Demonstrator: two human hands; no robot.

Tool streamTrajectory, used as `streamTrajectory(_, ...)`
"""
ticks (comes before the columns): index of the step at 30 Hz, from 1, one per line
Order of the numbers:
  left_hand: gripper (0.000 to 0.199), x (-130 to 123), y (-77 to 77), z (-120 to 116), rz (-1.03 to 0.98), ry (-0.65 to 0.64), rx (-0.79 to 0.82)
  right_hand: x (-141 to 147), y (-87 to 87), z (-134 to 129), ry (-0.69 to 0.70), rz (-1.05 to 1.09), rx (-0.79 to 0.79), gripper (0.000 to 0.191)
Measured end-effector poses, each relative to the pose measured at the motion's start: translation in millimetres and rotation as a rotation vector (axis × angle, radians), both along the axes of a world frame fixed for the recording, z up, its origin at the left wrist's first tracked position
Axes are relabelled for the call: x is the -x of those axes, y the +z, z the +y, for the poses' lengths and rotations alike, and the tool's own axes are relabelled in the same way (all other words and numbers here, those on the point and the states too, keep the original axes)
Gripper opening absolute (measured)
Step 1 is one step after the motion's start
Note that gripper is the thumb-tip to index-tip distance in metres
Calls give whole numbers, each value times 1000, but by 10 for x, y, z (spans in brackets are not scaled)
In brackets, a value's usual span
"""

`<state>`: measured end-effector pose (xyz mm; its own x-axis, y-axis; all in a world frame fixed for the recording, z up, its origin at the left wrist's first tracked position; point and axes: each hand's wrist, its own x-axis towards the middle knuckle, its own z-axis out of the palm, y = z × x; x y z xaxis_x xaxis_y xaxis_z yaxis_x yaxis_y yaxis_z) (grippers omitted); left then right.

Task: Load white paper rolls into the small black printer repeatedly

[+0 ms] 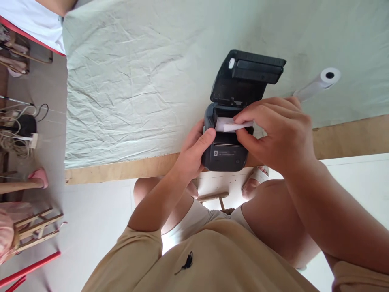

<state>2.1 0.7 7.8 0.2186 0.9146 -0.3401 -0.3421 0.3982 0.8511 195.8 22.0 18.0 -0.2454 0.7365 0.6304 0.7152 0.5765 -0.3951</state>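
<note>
A table with a bare wooden edge lies under a wrinkled pale green cloth. Pale floor, brightly lit in places, spreads below — a greyer strip runs at the left. There, a wooden stool, tangled cables and red bars show — all near the picture's edge.

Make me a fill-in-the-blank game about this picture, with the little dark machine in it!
1. The lid of the dark machine is ____.
2. The left hand holds the machine, while the right hand pinches paper coloured ____.
3. Of those two hands, the paper roll lies nearer the ____ one.
4. The shoe near the cables is coloured ____.

Missing words: open; white; right; pink.
</note>
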Motion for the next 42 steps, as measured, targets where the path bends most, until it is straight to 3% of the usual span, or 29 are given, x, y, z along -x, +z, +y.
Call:
streamTrajectory(5, 57, -9, -15, 3, -17, 3, -20, 1, 45, -73, 20, 6, 15, 22)
streamTrajectory(8, 64, 7, -40, 5, -33, 16, -68, 21, 53, -149, 153, 8, 76, 15)
streamTrajectory(11, 76, 42, -71, -1, 0, 9, -136, 10, 29, -166, 243, 144, 69, 12)
streamTrajectory(14, 87, 73, -95, -7, 47, -7, -144, -42, -18, -110, 84, 314, 14, 13)
streamTrajectory(16, 94, 85, -107, -6, 55, -22, -143, -89, -70, -55, -7, 354, 31, 26)
streamTrajectory(19, 95, 92, -113, -3, 60, -34, -162, -162, -165, 7, 42, 384, 135, 55)
streamTrajectory(22, 95, 93, -102, -10, 85, -17, -135, -220, -247, 22, 63, 493, 155, 41)
streamTrajectory(26, 99, 95, -88, -15, 58, -34, -117, -225, -319, 2, 118, 417, 269, 36)
streamTrajectory(30, 93, 78, -88, 5, 8, -31, -131, -177, -369, -13, 178, 316, 432, 51)
streamTrajectory(36, 57, 49, -51, -5, 27, -21, -59, -179, -365, 14, 200, 322, 488, 56)
streamTrajectory(42, 56, 41, -12, 8, 61, -13, -37, -177, -357, 29, 194, 319, 492, 56)
